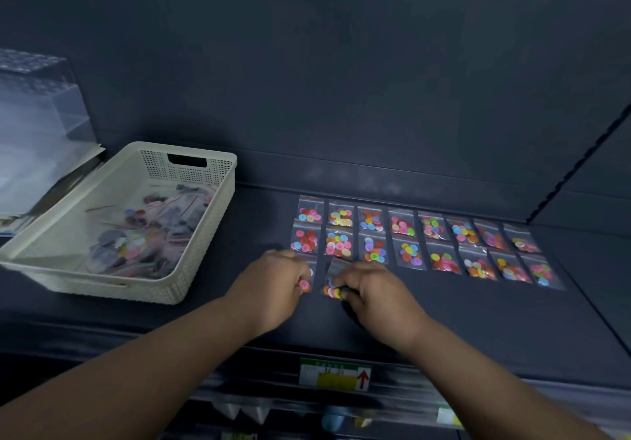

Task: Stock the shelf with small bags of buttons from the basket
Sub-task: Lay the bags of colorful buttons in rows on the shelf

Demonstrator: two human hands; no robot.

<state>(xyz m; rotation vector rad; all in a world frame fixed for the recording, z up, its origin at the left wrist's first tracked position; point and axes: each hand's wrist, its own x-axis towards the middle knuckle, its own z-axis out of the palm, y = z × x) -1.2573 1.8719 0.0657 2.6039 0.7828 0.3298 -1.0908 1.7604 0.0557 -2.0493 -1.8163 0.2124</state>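
The first bag [304, 284] is largely hidden under the left hand [273, 289]; only a pink button and a strip of clear film are exposed. The fingers of this hand are curled down onto the bag and hold it against the shelf [444, 320]. The second bag [333, 290] is covered along its near edge by the right hand [379, 296], whose curled fingertips pinch it. The two bags lie just beside each other in a front row.

Behind them, sixteen bags of buttons are laid flat: eight in the back row [402, 224] and eight in the middle row [409, 253].

One cream basket [102, 284] stands on the shelf to the left. The loose bags [146, 245] inside it are blurred and overlapping, so a count cannot be made.

One clear plastic container [34, 115] is cut off by the left edge. One shelf label [334, 373] with a red arrow is fixed to the front edge; its print cannot be read. The items below it are blurred.
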